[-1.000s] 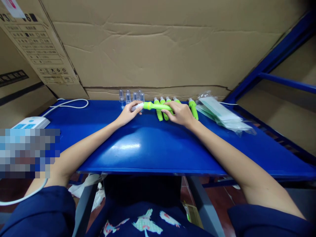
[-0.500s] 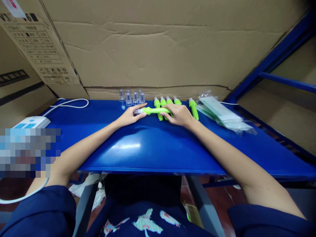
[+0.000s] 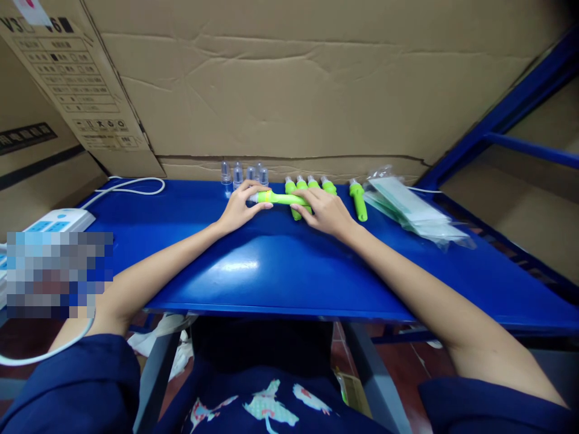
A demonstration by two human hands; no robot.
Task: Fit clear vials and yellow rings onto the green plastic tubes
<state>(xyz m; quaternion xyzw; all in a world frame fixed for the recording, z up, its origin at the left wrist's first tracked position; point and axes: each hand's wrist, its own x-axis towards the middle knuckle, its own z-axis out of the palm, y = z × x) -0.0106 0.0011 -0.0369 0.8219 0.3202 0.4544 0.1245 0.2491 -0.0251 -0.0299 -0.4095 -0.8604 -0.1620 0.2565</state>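
A bright green stick-shaped device (image 3: 283, 198) with a clear cap lies level between my two hands, above the blue table. My left hand (image 3: 239, 208) is closed around its capped left end, thumb and fingers at the cap and green collar. My right hand (image 3: 328, 211) grips the right end, which its fingers partly hide. Behind my left hand stand several clear plastic caps (image 3: 225, 173). Similar green devices with clear tips (image 3: 290, 185) lie in a row behind and under my right hand, partly covered. Another green device (image 3: 358, 201) rests apart, to the right of that hand.
Flat clear bags with pale green-white contents (image 3: 414, 208) lie on the right of the blue table (image 3: 280, 271). A white power strip (image 3: 61, 220) with a cable (image 3: 131, 188) is at the left. Cardboard (image 3: 289, 90) rises behind, and a blue metal frame (image 3: 497, 117) slants along the right.
My left hand's fingers have slid rightward over the cap onto the green collar and closed more around it. My right hand keeps its grip. The camera view has shifted slightly.
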